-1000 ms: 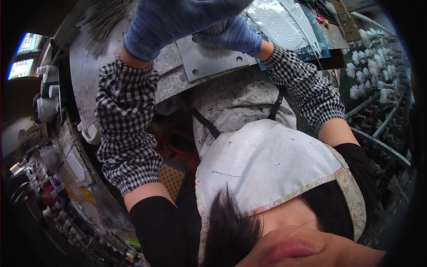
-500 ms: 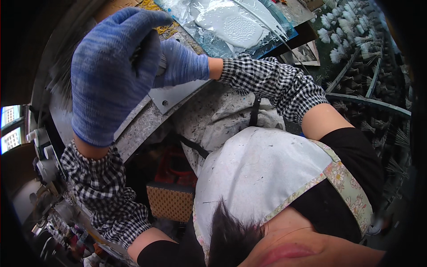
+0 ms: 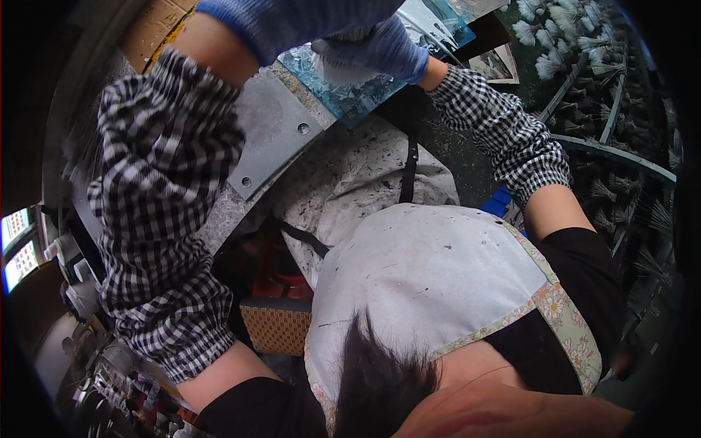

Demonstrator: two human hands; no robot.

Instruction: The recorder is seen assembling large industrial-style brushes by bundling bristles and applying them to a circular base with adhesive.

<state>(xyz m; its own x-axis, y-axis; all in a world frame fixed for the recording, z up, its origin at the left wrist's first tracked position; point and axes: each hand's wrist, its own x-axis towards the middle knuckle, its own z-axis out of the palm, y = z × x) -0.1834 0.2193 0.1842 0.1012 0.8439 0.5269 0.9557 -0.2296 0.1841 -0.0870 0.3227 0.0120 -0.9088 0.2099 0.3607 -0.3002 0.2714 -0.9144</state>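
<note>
Bristle bundle (image 3: 342,71), pale-tipped, over near part of blue sheet (image 3: 363,108); contact with sheet hard to tell. Right hand (image 3: 391,51), gloved in blue knit, closed around bundle. Left hand (image 3: 307,25), gloved alike, partly cut off at top, just beside right; its grip cannot be told. Grey metal plate (image 3: 274,131) lies on workbench (image 3: 223,217), left of sheet.
</note>
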